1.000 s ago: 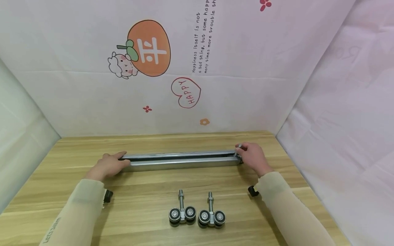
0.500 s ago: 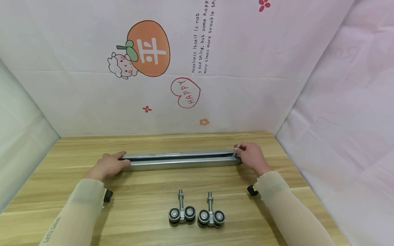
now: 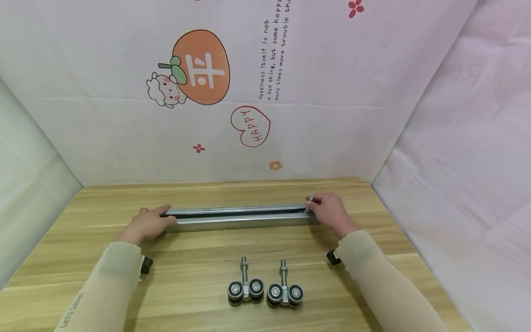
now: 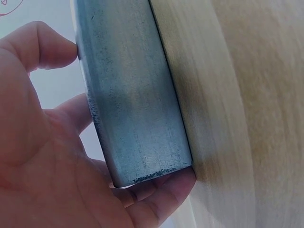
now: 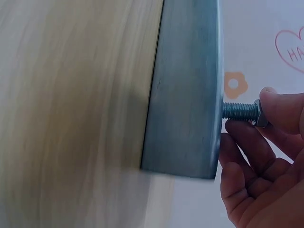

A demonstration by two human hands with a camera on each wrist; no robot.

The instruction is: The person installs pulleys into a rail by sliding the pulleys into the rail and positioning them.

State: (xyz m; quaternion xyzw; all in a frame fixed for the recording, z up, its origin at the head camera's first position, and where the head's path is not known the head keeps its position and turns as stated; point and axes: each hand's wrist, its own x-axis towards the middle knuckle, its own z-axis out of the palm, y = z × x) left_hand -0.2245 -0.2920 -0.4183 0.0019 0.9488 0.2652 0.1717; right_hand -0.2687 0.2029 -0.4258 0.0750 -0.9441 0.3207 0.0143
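Note:
A silver metal channel track (image 3: 244,223) lies lengthwise on the wooden table, its long slot facing up. My left hand (image 3: 146,224) grips its left end, thumb on the near side and fingertips round the end face, as the left wrist view shows. At the right end, my right hand (image 3: 329,211) pinches a threaded bolt (image 5: 240,111) with a nut on it, between thumb and fingers. That bolt stands up out of the slot; whatever is below it inside the track is hidden.
Two roller trolleys, a left one (image 3: 245,289) and a right one (image 3: 285,293), lie on the wooden table (image 3: 199,267) near the front. Each has black-and-silver wheels and a threaded bolt pointing away. A white printed cloth (image 3: 315,115) rises behind the table.
My right hand has moved a little left with the bolt, along the slot and away from the track's right end. My left hand and the two trolleys have stayed in place.

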